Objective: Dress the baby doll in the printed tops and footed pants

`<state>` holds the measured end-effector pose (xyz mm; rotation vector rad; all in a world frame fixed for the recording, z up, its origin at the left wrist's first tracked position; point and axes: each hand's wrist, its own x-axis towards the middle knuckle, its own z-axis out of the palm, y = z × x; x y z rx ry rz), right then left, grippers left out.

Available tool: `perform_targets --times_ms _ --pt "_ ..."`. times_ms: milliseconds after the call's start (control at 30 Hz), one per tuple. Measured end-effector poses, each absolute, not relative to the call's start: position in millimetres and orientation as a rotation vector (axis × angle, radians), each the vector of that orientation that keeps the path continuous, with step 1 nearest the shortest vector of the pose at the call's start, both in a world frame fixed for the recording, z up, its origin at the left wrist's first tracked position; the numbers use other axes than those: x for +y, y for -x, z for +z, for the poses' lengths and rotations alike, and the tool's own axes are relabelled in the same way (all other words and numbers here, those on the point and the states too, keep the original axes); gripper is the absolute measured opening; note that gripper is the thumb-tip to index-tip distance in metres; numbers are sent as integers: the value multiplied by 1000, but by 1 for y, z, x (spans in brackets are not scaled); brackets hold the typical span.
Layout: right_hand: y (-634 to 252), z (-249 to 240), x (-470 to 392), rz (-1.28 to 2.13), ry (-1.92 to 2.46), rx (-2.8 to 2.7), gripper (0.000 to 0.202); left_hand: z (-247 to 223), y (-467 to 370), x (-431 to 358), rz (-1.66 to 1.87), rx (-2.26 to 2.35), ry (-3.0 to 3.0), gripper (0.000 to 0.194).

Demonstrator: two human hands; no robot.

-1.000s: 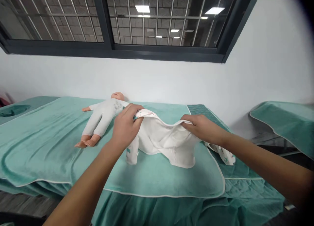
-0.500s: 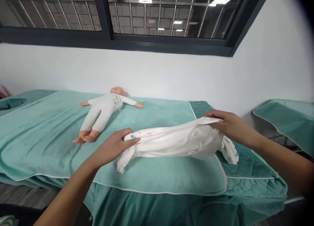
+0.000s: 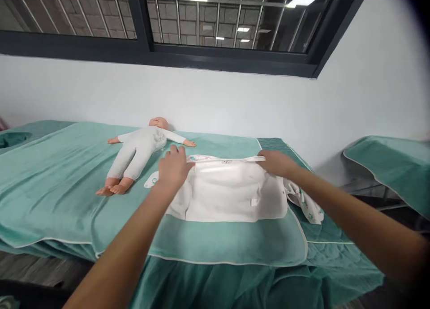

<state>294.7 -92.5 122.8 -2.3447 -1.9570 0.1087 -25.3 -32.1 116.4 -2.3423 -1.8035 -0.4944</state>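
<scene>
As left hand [image 3: 174,167] and right hand [image 3: 276,163] pinch creased white garment [image 3: 228,190], velvety blanket [image 3: 228,242]

- Left hand [image 3: 173,170]: bare, compact, knuckles [image 3: 174,150] rounded; nails too small to make out.
- Left forearm [image 3: 129,244]: bare, smooth in outline, slim at the wrist [image 3: 164,189], broadening toward the lower edge of view.
- Right hand [image 3: 277,163]: bare, smooth-backed, fine detail blurred.
- Right forearm [image 3: 352,215]: bare, long, widening steadily; elbow end lost in dark corner.
</scene>
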Motion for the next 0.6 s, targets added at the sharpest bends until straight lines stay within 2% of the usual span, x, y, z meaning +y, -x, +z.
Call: perform_targets --times_ms 100,167,233,300,400,600 --pt "-258 79 -88 -205 2124 -2065 36 70 -3 -44 -573 -1609 2438 55" --pt "-232 53 -91 -158 1823 -2219 36 40 -17 -52 -590 -1546 2638 44" --pt "-214 34 -90 36 1706 -2247 37 21 -27 -54 -574 -1563 2746 34" --pt "-208 24 -82 198 1813 -2124 36 15 -31 -47 -551 -1629 2749 31" --pt "-211 20 -63 266 2068 -1896 35 20 -35 -30 -506 -1791 2669 35" --pt "-197 14 -39 312 2304 -1657 53 25 -49 -12 -503 -1966 2601 48"
